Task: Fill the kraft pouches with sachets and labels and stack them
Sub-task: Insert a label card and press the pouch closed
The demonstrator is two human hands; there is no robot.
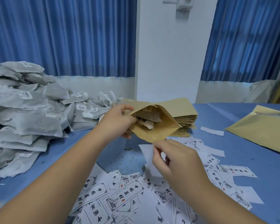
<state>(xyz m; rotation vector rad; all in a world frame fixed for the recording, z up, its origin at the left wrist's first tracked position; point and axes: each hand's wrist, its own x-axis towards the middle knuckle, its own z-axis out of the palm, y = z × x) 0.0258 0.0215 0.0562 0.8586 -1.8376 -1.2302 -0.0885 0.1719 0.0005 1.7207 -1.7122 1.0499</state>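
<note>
The left hand [120,118] grips the mouth of a kraft pouch [162,129], holding it open above the blue table [249,151] with sachets [149,119] inside. The right hand [173,160] pinches 1 white label [145,154] just below the pouch's lip. If the mouth sags shut or the label catches on the lip, it would likely drop among the loose labels [120,196] beneath.

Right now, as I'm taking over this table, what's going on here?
A person is filling a kraft pouch. The left hand holds it open, sachets already inside; the right hand pinches a label just below its mouth. Loose sachets pile at left, flat pouches are stacked behind, another pouch lies at right.
</note>
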